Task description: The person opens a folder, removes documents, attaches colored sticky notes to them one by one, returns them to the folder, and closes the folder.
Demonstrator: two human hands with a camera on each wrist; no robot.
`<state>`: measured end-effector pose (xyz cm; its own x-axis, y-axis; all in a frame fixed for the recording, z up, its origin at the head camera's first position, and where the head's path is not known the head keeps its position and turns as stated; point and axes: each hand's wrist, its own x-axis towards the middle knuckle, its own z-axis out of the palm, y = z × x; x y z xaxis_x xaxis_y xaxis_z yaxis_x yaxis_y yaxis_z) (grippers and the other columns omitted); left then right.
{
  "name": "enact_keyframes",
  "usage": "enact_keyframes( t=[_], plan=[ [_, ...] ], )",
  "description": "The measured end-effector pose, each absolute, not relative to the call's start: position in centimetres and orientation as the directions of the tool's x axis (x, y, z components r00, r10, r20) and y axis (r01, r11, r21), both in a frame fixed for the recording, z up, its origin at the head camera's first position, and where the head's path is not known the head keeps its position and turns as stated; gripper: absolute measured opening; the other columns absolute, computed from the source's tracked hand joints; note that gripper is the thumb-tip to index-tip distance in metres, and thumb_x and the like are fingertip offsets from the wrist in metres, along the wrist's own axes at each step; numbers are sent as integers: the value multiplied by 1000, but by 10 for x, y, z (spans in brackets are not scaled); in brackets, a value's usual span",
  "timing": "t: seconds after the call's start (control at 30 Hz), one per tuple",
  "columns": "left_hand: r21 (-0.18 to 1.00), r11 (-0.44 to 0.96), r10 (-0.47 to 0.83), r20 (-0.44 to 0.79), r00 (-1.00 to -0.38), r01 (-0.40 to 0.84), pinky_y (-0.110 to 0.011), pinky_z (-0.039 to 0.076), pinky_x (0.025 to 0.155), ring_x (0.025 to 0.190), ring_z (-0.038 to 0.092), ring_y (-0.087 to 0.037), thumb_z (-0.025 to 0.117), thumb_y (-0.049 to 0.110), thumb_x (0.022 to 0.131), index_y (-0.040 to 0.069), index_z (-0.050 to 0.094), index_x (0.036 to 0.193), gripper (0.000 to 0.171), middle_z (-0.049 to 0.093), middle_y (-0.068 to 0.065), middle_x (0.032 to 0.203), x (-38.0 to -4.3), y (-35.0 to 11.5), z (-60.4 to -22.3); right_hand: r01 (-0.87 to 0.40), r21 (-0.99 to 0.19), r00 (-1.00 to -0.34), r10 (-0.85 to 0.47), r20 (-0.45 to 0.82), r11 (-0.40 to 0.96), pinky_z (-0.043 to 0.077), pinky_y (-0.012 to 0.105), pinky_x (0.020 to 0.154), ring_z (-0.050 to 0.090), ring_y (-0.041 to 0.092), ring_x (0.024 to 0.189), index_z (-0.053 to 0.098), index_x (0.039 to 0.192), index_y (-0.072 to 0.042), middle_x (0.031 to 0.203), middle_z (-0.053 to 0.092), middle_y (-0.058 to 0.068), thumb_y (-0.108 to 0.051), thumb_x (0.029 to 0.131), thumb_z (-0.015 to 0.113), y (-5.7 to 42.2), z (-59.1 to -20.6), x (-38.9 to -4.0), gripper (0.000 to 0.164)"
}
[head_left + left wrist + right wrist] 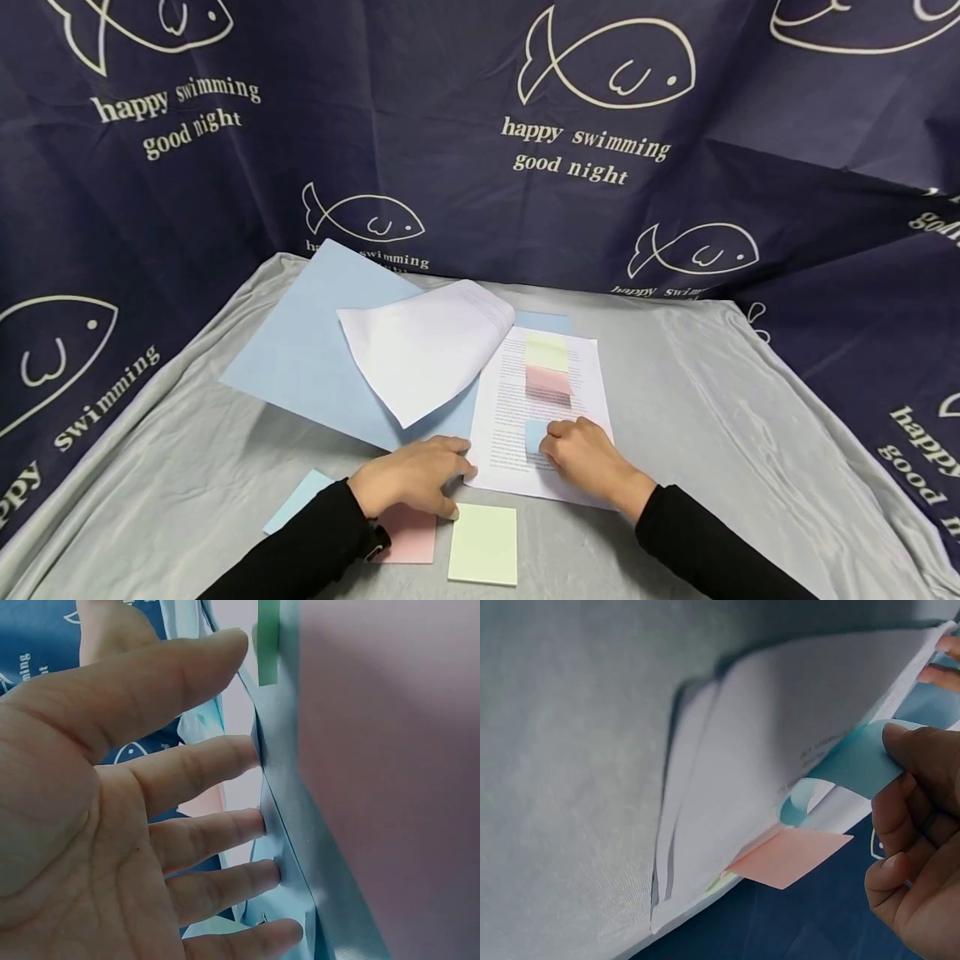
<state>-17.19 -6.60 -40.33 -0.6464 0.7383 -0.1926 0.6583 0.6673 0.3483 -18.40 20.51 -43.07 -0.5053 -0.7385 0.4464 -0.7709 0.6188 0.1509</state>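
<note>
My right hand (588, 457) pinches a light blue sticky note (862, 761) between thumb and fingers, over the lower part of a printed page (498, 417). In the right wrist view the note bends up from the sheet. Higher on that page are a pink sticky note (547, 383) and a pale yellow-green one (546, 352). My left hand (412, 477) lies at the page's lower left edge, fingers spread and fairly straight. Its thumb is close to a yellow-green note pad (483, 546), and in the left wrist view the palm (90, 840) holds nothing.
A blue folder cover (300, 333) lies opened to the left, with a turned-back sheet (427, 342) curling over it. Under the left forearm are a pink note pad (411, 537) and a blue pad (298, 500). Dark blue fish-print cloth (465, 167) hangs behind the grey-covered table (690, 400).
</note>
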Motion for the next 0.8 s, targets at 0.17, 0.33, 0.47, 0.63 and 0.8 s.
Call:
enact_keyframes(
  t=[0.17, 0.33, 0.47, 0.63, 0.8],
  plan=[
    [334, 669, 738, -191, -647, 664, -39, 37, 96, 124, 41, -24, 78, 29, 70, 13, 67, 113, 47, 47, -11, 134, -171, -65, -403, -775, 163, -498, -750, 436, 610, 22, 23, 46, 38, 9, 46, 49, 54, -16, 56, 35, -7, 2, 60, 72, 203, -433, -181, 29],
    [322, 677, 732, -194, -653, 662, -40, 38, 95, 124, 42, -25, 78, 29, 70, 14, 67, 113, 47, 48, -12, 134, -171, -63, -403, -773, 161, -514, -755, 407, 613, 25, 23, 46, 41, 10, 46, 55, 56, -15, 55, 37, -7, -3, 63, 76, 201, -436, -179, 24],
    [315, 681, 730, -213, -650, 661, -40, 37, 96, 125, 41, -25, 79, 29, 68, 15, 66, 116, 51, 47, -12, 135, -171, -62, -402, -774, 144, -533, -757, 379, 617, 27, 24, 46, 41, 10, 46, 57, 57, -14, 56, 39, -6, -2, 63, 76, 201, -436, -178, 23],
    [315, 685, 727, -239, -644, 657, -37, 36, 97, 126, 40, -24, 80, 29, 67, 15, 65, 117, 54, 46, -12, 136, -171, -61, -400, -790, 76, -552, -760, 342, 608, 26, 23, 46, 37, 7, 46, 58, 58, -15, 56, 37, -8, -5, 67, 73, 202, -437, -177, 21],
    [317, 683, 729, -233, -644, 658, -36, 36, 97, 125, 41, -24, 80, 28, 67, 14, 66, 115, 51, 47, -12, 134, -171, -61, -399, -787, -7, -586, -744, 322, 617, 27, 21, 47, 36, 3, 48, 58, 60, -18, 58, 37, -9, -11, 73, 74, 203, -438, -176, 21]
  ],
)
